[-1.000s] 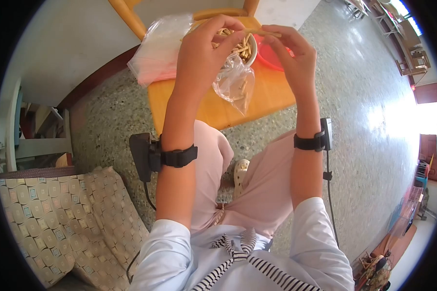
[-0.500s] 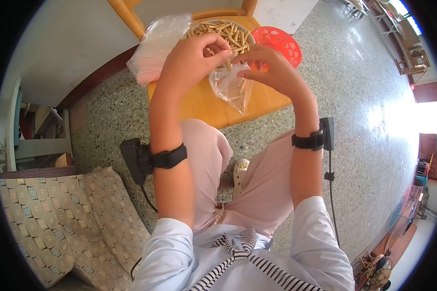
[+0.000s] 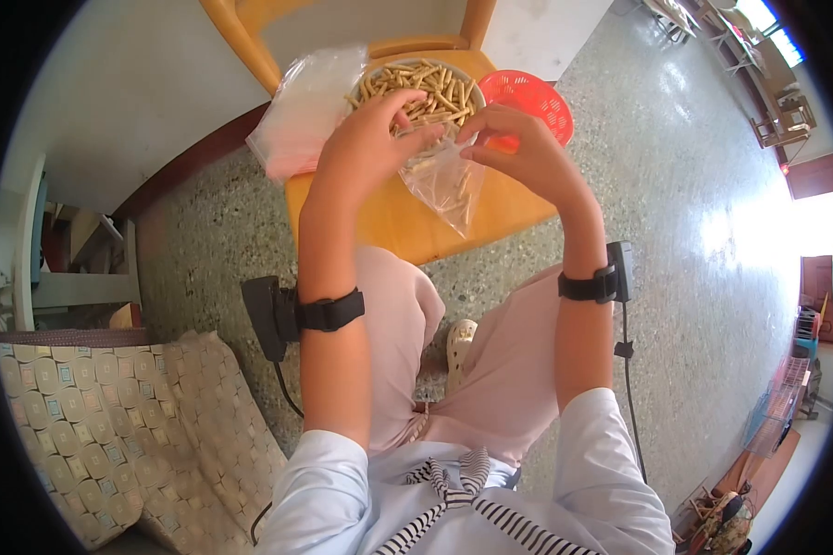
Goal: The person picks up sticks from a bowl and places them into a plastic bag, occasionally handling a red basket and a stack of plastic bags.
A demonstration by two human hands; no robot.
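My left hand point(image 3: 366, 148) hovers at the near left rim of a round bowl point(image 3: 480, 96), thumb and fingers apart, with nothing visible between them. The bowl is heaped with short tan stick-like pieces point(image 3: 426, 85). My right hand point(image 3: 523, 153) pinches the upper edge of a small clear plastic bag point(image 3: 442, 192) between thumb and fingers. Hanging in front of the bowl, the bag tapers downward and has a few tan pieces inside. Part of its mouth is hidden by my fingers.
All of this is on a wooden chair point(image 3: 407, 227). A stack of clear plastic bags point(image 3: 310, 102) lies at the seat's left, and a red perforated basket point(image 3: 551, 104) stands at its right. A patterned cloth point(image 3: 93, 416) covers something at lower left. The floor point(image 3: 676, 231) is speckled.
My left thumb and fingers have come apart; the tan piece between them is gone from the hand. My right hand stays on the bag. The whole view has shifted slightly.
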